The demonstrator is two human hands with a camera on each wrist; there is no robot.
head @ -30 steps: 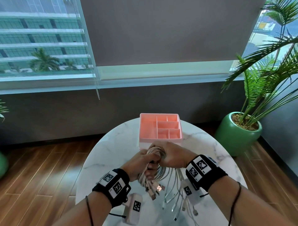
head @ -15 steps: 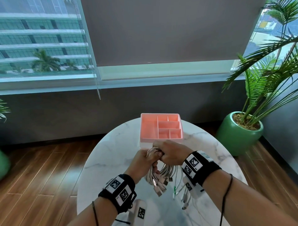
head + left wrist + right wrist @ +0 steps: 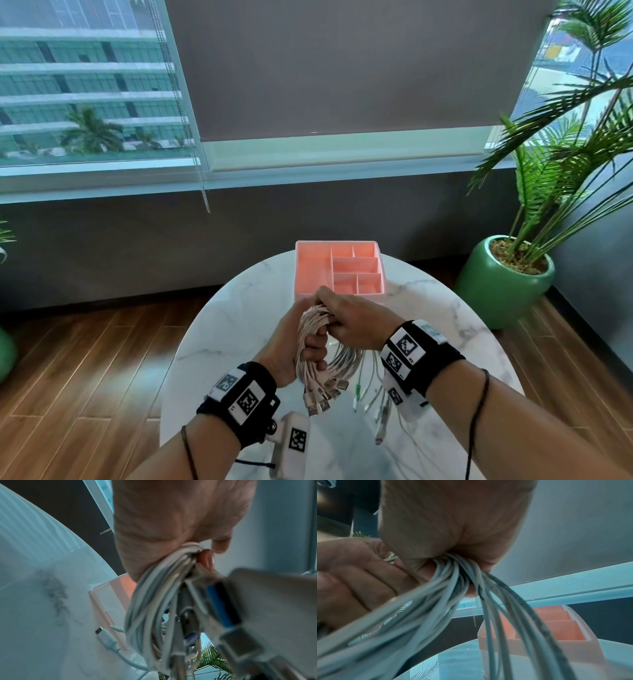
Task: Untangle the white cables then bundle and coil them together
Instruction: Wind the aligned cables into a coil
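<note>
Both hands hold the white cables (image 3: 317, 337) above the marble table (image 3: 236, 329), just before the pink tray (image 3: 313, 270). The left hand (image 3: 291, 346) has its fingers curled round the looped bundle, and the right hand (image 3: 356, 323) grips its top, plugs dangling below.

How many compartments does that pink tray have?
6. In the pink tray: one long compartment along the left; two small ones far right; one wide one below them; two nearest on the right. Its near edge is partly hidden.
</note>
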